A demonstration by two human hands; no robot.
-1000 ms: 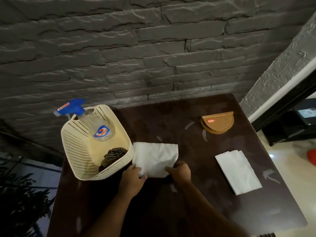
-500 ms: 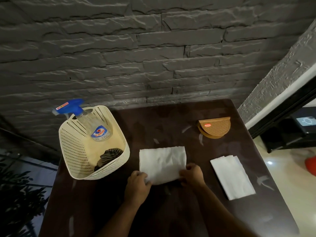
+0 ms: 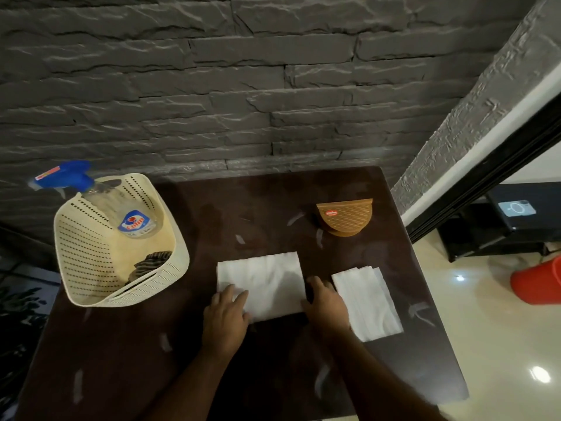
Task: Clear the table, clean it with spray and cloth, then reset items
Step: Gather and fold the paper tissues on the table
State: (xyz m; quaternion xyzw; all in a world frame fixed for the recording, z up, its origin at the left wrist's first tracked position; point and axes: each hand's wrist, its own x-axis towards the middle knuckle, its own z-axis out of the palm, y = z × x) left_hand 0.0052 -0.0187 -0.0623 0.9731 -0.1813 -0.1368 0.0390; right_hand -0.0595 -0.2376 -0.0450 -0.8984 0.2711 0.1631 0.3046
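Head view: basket [image 3: 91, 256] beside napkin [image 3: 264, 278]

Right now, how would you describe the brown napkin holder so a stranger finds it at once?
Look at the dark table against the stone wall, toward its far right corner. There stands the brown napkin holder, apart from the white napkins. It alone is a brown half-circle with a patterned face and a small red label.
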